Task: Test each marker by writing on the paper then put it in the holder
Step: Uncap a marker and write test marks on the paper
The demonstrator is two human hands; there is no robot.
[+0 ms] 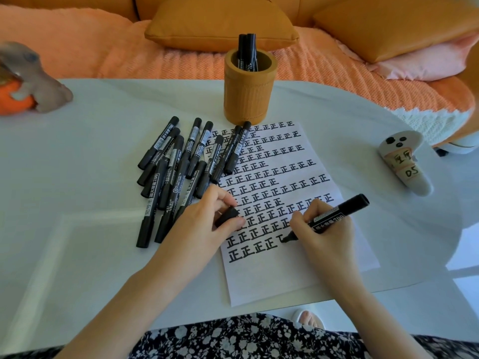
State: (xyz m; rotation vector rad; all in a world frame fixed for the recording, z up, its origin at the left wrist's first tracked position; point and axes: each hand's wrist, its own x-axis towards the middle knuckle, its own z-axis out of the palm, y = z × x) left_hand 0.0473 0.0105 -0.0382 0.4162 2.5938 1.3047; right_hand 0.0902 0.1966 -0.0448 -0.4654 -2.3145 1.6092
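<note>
My right hand (321, 229) grips an uncapped black marker (334, 216), its tip touching the white paper (285, 275) at the end of a row of black characters. My left hand (207, 221) rests on the paper's left edge and pinches the marker's black cap (226, 215). A pile of several capped black markers (181, 167) lies left of the paper, some overlapping its top corner. Behind the paper stands an orange cylindrical holder (248, 94) with a few black markers (247, 51) upright in it.
The white table (90, 255) carries a grey plush toy with an orange ball (28, 81) at far left and a white labelled object (404, 161) at right. An orange sofa with cushions (220, 24) lies beyond the far edge.
</note>
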